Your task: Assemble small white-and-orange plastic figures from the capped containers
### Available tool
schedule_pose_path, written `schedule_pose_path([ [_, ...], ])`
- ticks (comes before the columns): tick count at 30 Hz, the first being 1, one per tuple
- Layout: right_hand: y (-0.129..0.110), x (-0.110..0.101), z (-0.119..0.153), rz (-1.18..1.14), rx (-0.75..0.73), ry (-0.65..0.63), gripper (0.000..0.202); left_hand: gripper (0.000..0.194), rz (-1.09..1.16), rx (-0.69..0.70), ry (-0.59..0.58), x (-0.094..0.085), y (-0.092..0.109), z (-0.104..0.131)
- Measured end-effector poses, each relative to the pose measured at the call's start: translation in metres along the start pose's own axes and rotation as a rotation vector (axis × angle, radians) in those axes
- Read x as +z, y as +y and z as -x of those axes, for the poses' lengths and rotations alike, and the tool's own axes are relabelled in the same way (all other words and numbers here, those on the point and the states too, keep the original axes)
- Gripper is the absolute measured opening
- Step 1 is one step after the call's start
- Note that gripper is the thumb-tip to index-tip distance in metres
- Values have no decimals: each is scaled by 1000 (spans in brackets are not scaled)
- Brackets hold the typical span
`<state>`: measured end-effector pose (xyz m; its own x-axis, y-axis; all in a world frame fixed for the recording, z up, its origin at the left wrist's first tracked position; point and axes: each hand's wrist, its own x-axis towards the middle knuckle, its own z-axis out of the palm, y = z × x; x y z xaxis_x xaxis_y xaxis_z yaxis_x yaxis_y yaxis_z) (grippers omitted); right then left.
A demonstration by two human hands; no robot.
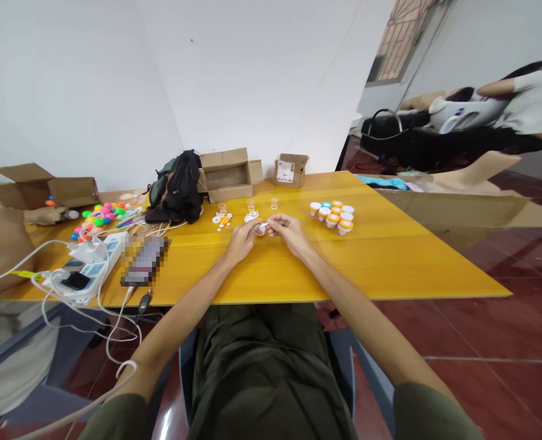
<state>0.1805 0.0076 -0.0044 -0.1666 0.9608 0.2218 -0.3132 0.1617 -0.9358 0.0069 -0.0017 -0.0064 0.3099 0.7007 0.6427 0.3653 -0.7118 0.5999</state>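
My left hand [242, 241] and my right hand [291, 232] meet over the yellow table [271, 269], fingers closed in a pinch. Between their fingertips is a small white piece [264, 225], too small to identify. Just below the fingertips is a small pale, round thing [261, 231], partly hidden. Beyond the hands lie loose white discs with dark dots [253, 216], and farther left small white and orange parts [225, 220]. Clear little cups [274, 203] stand behind them. To the right is a group of small containers with orange, white and teal lids [332, 217].
Cardboard boxes [227, 177] and a black bag [179, 189] line the back. At left are a phone [146, 261], a power strip [110, 256] with cables, colourful balls [103, 215] and another person's arm [11, 244]. A large carton [463, 214] stands beyond the right edge, another person behind it.
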Motion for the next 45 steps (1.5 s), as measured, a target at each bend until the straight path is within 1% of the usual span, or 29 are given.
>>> schedule_pose_path([
  [7, -1, 0, 1, -13, -9, 2, 42, 27, 28, 26, 27, 1, 0, 0],
  [11, 1, -1, 0, -4, -24, 1, 42, 27, 65, -1, 33, 1, 1, -1],
  [16, 2, 0, 0, -3, -36, 10, 44, 26, 129, -72, 58, 2, 3, -1],
  [19, 0, 1, 1, -5, -35, 17, 45, 25, 213, -120, 75, 3, 2, -2],
  [25, -2, 1, 2, 23, -45, 3, 42, 32, 430, -254, 60, 2, 0, -8],
  [31, -2, 1, 2, 32, -52, -9, 41, 37, 545, -350, 67, 0, 6, -11],
  [40, 1, -1, 0, 8, -32, -24, 41, 43, 565, -372, 70, -1, 10, -11],
  [45, 3, -1, -1, -7, -19, -18, 42, 42, 555, -344, 73, -1, 10, -11],
])
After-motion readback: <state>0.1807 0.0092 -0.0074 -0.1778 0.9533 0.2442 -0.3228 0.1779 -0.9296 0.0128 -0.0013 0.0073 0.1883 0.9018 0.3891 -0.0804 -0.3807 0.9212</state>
